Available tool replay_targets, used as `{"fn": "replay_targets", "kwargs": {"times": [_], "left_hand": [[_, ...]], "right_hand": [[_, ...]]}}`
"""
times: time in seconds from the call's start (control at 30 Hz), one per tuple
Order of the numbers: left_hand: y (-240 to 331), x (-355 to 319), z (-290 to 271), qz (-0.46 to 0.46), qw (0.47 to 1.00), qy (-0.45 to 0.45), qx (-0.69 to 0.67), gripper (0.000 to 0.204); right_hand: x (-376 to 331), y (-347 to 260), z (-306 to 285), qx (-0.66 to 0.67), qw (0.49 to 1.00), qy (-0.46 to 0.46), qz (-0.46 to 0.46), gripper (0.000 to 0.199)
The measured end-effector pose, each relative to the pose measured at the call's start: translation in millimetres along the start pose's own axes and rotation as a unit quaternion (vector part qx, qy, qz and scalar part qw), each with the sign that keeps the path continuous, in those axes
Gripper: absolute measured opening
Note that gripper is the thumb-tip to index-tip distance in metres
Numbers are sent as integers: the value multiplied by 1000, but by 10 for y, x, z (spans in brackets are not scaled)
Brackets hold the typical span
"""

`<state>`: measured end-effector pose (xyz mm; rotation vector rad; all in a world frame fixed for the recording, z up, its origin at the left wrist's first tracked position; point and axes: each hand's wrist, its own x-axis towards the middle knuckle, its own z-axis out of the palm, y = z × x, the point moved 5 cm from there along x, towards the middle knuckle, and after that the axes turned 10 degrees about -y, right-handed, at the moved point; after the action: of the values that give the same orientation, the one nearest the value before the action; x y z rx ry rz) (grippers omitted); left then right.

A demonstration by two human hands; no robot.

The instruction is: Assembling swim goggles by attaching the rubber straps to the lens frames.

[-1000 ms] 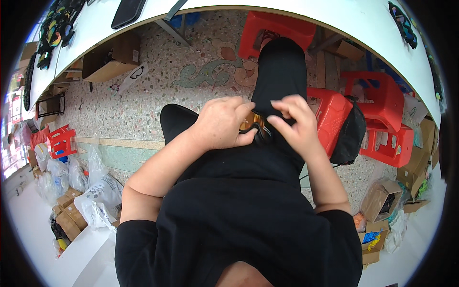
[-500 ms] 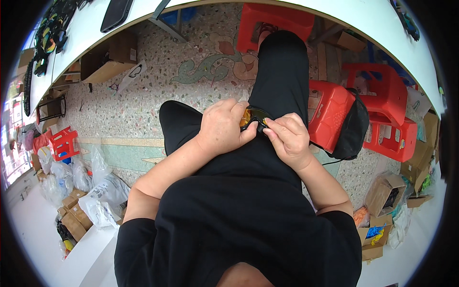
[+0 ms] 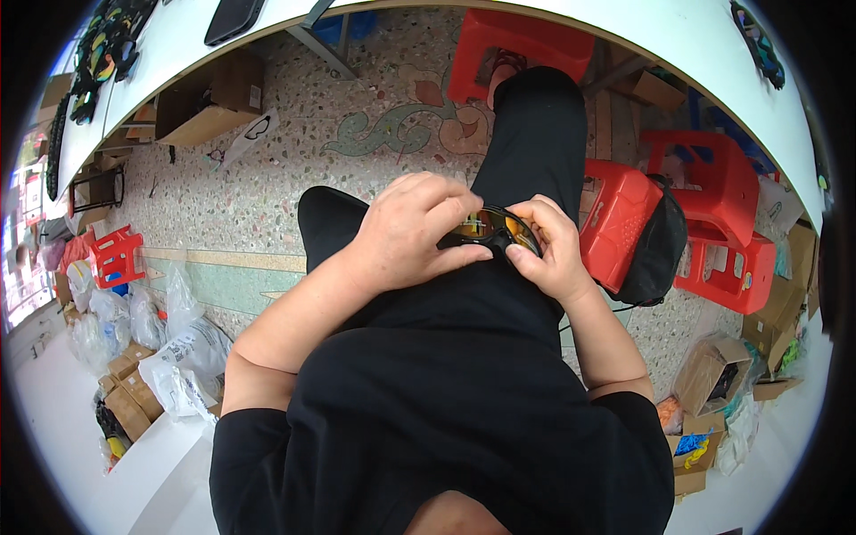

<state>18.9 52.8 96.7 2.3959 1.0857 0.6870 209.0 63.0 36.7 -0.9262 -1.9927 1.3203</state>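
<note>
Over my lap I hold a pair of wraparound glasses (image 3: 496, 234) with a black frame and orange-yellow mirrored lenses. My left hand (image 3: 412, 227) is closed on one lens side, the thumb along the lower rim and the fingers over the top. The other side is gripped by my right hand (image 3: 557, 248), its thumb on the lower rim and fingers curled behind. The fingers cover parts of both lenses. The temples cannot be made out.
A white table (image 3: 169, 67) curves ahead, with a dark phone (image 3: 234, 20), a pile of dark glasses (image 3: 105, 58) and more glasses (image 3: 758, 45). Red stools (image 3: 615, 223) and a black bag (image 3: 655, 245) stand right. Cardboard boxes (image 3: 209, 102) and plastic bags (image 3: 187, 366) lie around.
The glasses have turned so that both lenses face up more. My right hand has shifted from a fingertip pinch at the middle to a grip around the right lens.
</note>
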Motion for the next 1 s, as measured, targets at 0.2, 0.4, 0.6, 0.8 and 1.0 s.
{"fn": "replay_targets", "kwargs": {"times": [0.2, 0.4, 0.6, 0.8, 1.0], "left_hand": [[42, -45, 24, 88, 995, -43, -13, 29], [-10, -252, 237, 31, 996, 14, -81, 22], [23, -162, 82, 45, 997, -7, -62, 33], [-49, -176, 174, -24, 997, -59, -48, 53], [-16, -120, 281, -38, 995, -77, -48, 44]], "right_hand": [[-8, 119, 106, 96, 994, -34, 40, 32], [-29, 38, 165, 25, 999, 2, -20, 32], [-41, -125, 110, -62, 996, 27, -63, 43], [-20, -176, 91, -104, 988, 36, -108, 55], [14, -163, 123, -109, 988, 22, -106, 55]]}}
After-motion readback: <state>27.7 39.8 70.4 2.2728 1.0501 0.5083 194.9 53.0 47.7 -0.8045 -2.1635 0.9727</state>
